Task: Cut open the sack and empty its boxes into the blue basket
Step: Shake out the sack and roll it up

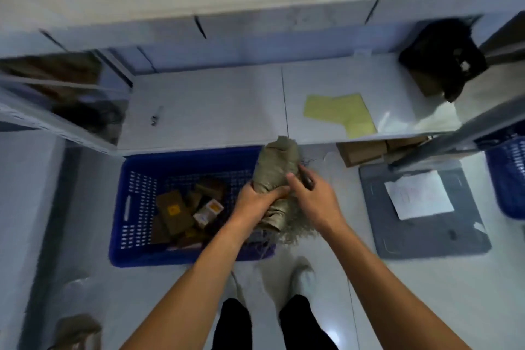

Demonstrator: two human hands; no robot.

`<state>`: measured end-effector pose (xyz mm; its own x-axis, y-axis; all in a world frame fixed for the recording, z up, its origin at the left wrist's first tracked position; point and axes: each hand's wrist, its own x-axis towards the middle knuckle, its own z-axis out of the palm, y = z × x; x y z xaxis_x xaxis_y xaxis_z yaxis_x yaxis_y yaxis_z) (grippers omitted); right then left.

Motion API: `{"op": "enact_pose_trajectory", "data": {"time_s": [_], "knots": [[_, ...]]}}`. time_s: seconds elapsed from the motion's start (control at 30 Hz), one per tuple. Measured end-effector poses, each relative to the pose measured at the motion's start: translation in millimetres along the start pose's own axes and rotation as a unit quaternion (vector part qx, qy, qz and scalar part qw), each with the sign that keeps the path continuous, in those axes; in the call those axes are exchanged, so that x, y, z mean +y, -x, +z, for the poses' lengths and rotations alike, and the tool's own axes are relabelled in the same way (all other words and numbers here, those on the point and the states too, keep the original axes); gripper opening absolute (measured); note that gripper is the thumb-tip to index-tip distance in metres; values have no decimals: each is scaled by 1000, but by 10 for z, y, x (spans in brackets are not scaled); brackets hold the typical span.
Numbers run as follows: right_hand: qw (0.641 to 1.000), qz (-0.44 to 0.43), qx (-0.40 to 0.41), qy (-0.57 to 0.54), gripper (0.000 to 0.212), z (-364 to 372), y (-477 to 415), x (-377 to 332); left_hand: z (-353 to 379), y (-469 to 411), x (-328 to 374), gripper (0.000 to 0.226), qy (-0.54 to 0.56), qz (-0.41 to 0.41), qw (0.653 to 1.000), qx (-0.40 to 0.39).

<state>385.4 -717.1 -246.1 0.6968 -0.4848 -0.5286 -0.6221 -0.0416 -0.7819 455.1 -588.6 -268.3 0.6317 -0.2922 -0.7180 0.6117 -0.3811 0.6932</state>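
Observation:
A crumpled olive-grey woven sack (277, 167) is held upright over the right end of the blue basket (136, 207), its frayed cut edge hanging down below my hands. My left hand (257, 197) is closed around the sack's middle. My right hand (312, 202) touches the sack from the right and holds a small dark cutter (306, 179). Several brown and white boxes (187, 210) lie in the basket on the floor.
A white shelf (213, 111) runs behind the basket, with a yellow paper (338, 112) and a small pen-like item (157, 115) on it. A grey platform scale (420, 207) with white paper stands at right, a second blue basket (508, 179) at far right. My feet (304, 278) are below.

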Motion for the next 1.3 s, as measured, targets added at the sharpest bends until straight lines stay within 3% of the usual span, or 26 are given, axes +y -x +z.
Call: {"op": "enact_pose_trajectory", "data": {"time_s": [0.2,0.3,0.33,0.47,0.6,0.7,0.87,1.0,1.13,1.3], "knots": [[992,74,44,91,53,63,-677,877,411,-879,-787,51,18,-29,999,-41],[989,101,56,88,52,112,-1009,1293,580,-1251,-1084,93,-1,-79,996,-48],[989,107,60,83,52,119,-1116,1427,627,-1391,-1162,97,-3,-99,994,-51],[988,124,62,70,47,130,-1586,2035,884,-1929,-1480,62,-43,-126,990,-44],[984,148,40,91,44,186,-2133,2838,1284,-2482,-2004,75,-67,-142,987,-13],[980,168,23,105,44,188,-2481,3374,1558,-2905,-2346,71,-74,-151,985,23],[971,167,81,153,45,118,-2883,3924,1902,-3383,-2795,83,-93,-158,980,82],[974,132,25,183,25,155,-3124,4148,2109,-3553,-3004,90,-156,-124,973,117],[975,158,-21,156,31,231,-3338,4286,2182,-3735,-3171,107,-207,-103,967,108],[974,148,-48,164,50,341,-3605,4570,2133,-4080,-3345,97,-252,-85,963,49]]}}
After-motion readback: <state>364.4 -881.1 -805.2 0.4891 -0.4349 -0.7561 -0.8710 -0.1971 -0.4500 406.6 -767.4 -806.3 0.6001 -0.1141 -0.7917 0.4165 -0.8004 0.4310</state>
